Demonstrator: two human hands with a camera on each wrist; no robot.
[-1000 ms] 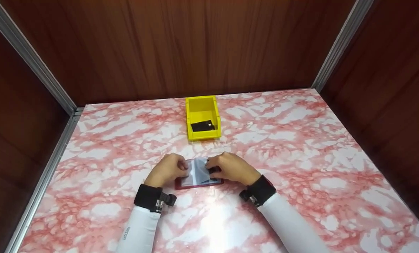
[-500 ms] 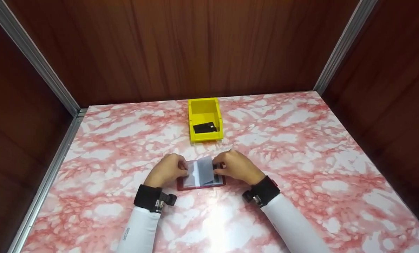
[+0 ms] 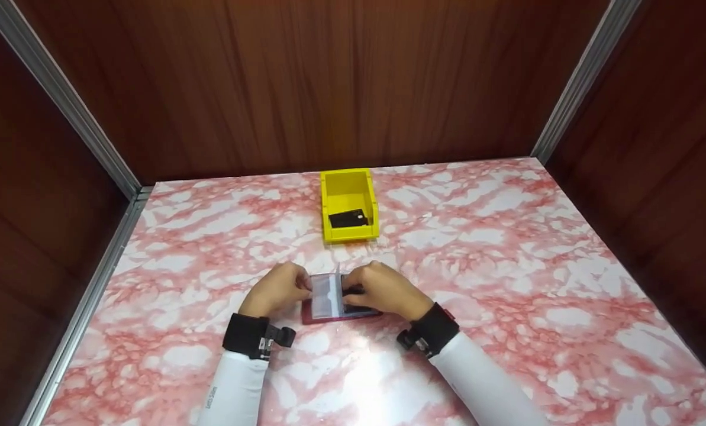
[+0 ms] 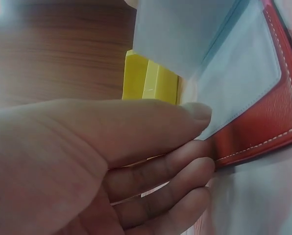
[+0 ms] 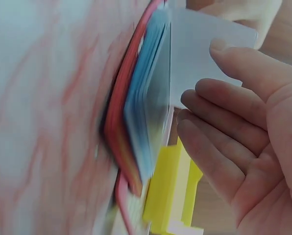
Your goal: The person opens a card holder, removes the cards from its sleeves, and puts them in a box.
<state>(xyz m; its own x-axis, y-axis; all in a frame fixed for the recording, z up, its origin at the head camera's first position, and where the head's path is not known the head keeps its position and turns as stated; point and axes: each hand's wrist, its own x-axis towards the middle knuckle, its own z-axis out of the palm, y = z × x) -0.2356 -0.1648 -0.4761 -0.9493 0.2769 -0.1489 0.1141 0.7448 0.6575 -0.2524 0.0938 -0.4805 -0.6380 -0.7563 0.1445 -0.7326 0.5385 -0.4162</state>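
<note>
A red card holder (image 3: 319, 319) with white stitching lies spread on the table, its clear plastic sleeves (image 3: 324, 296) facing up. One translucent sleeve (image 5: 200, 54) stands raised near the middle fold. My left hand (image 3: 277, 290) pinches the holder's left edge with thumb and index finger; in the left wrist view the thumb lies by the sleeve edge, above the red cover (image 4: 263, 117). My right hand (image 3: 388, 290) is over the right half. Its thumb (image 5: 219, 48) touches or nearly touches the raised sleeve, with the fingers loosely bent. Dark cards or sleeves show beneath it.
Behind the card holder stands a yellow bin (image 3: 351, 232) with black cards (image 3: 348, 219) inside. The pink and white marbled table (image 3: 495, 254) is bounded by brown wood-grain panels (image 3: 329, 83) at the back and sides.
My right hand has drawn back rightward, then moved left with the sleeve, which has swung from leaning over the right half to nearly upright. My left hand has stayed at the left edge.
</note>
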